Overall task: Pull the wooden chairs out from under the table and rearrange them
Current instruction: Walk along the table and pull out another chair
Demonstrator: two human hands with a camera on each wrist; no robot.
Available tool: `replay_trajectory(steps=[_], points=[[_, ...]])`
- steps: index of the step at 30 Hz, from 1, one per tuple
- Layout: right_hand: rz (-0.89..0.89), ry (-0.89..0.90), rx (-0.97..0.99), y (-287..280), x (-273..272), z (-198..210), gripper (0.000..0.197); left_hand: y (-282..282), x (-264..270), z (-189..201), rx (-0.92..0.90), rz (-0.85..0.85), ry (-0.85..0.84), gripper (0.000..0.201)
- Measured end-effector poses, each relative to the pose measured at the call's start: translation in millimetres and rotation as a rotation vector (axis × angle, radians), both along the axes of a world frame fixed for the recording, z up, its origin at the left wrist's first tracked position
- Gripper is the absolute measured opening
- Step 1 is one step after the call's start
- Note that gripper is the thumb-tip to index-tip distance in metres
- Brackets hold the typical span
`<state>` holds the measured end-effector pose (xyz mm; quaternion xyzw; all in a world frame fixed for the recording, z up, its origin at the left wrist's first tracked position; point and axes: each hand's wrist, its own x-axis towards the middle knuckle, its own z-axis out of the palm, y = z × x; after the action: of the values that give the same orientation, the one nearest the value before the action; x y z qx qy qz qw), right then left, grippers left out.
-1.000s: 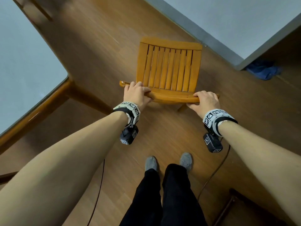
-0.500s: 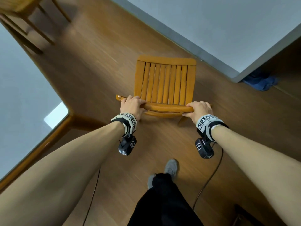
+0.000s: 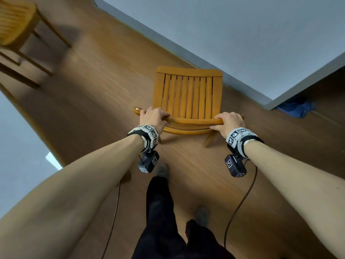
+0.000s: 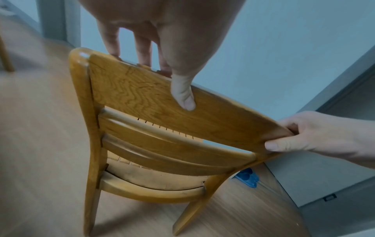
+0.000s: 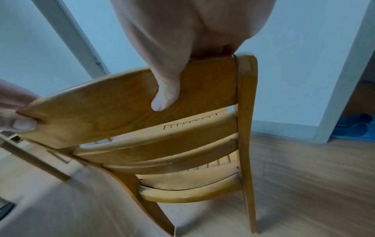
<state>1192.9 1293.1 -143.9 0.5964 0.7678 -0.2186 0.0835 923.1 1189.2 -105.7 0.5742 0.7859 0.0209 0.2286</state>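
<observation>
At the far left, a glass-topped worktop (image 3: 16, 146) with a wooden edge ran along the room, and a second wooden chair (image 3: 16, 25) stood beyond it, well apart from the person. Dark cables (image 3: 240, 199) trailed over the wooden floor (image 3: 104, 86) beside the person's legs. Ahead, a pale wall (image 3: 233, 34) with a grey skirting closed off the space just past the slatted wooden chair (image 3: 188, 96), and blue slippers (image 3: 296, 109) lay on the floor round the wall's corner at the right.

The slatted wooden chair stood on the floor in front of the person, its seat pointing toward the wall. The left hand (image 3: 154, 116) gripped the left end of its top rail, fingers (image 4: 112, 41) curled over the far side and thumb pressed on the near face. The right hand (image 3: 230, 121) gripped the right end the same way, thumb flat on the rail's back.
</observation>
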Motion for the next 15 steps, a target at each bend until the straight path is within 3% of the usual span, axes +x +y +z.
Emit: replay_trajectory(steps=[15], points=[[-0.157,0.024,0.050,171,-128,18,0.045,228,-141,12,0.023,-0.133,-0.044,0.022]])
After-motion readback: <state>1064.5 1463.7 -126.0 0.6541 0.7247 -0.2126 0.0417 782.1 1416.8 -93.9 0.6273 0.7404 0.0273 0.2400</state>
